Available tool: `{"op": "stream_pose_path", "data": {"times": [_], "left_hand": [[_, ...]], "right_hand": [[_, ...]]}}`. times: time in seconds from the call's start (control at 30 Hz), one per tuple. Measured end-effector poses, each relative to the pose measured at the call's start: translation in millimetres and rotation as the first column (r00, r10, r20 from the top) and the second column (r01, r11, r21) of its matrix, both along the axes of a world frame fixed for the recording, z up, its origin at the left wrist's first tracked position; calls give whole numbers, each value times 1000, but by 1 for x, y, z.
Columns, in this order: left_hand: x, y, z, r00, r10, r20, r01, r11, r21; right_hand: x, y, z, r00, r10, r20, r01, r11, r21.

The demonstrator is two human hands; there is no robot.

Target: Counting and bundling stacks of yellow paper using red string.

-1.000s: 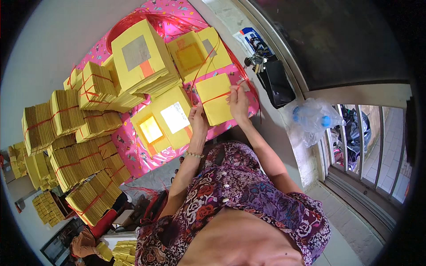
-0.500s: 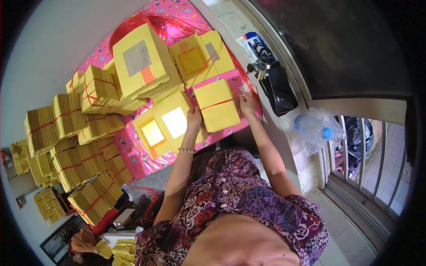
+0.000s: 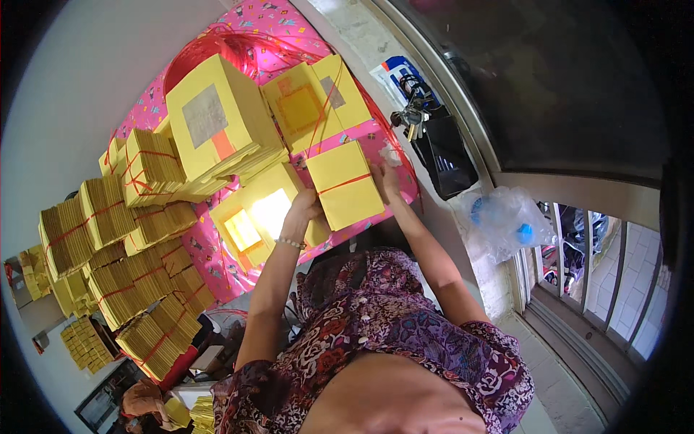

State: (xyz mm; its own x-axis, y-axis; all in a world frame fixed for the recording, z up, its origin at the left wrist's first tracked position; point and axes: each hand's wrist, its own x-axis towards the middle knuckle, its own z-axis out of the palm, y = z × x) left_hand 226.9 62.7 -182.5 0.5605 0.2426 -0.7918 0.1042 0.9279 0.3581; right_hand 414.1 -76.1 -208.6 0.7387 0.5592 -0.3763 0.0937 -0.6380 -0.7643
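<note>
Head view shows our left hand [image 3: 305, 206] and right hand [image 3: 389, 183], both partly curled, at opposite sides of a yellow paper stack [image 3: 348, 201]; we cannot tell whether either grips it. A red strap [image 3: 345, 183] crosses the stack, which lies near the pink tablecloth's [image 3: 204, 262] edge.

Matt paper bundle [image 3: 347, 202]; glossy plastic tablecloth [image 3: 210, 273].
</note>
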Motion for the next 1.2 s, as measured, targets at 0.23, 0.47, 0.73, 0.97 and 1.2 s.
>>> {"op": "stream_pose_path", "data": {"times": [0.23,0.47,0.73,0.97,1.2], "left_hand": [[20,-6,-9,988,107,115,-102,994,-48],[-14,-28,4,944,201,263,-199,979,-34],[-8,-41,15,857,286,428,-303,953,-30],[-21,-30,44,682,565,464,-460,825,-329],[-55,-31,109,812,516,273,-563,816,132]], "right_hand": [[-7,0,-1,993,-18,115,26,997,-72],[-12,5,20,992,-101,-72,97,994,-58],[-23,-12,22,896,-278,-347,371,897,240],[-26,13,118,990,-115,-84,142,826,545],[-57,38,198,986,147,-78,-41,672,739]]}}
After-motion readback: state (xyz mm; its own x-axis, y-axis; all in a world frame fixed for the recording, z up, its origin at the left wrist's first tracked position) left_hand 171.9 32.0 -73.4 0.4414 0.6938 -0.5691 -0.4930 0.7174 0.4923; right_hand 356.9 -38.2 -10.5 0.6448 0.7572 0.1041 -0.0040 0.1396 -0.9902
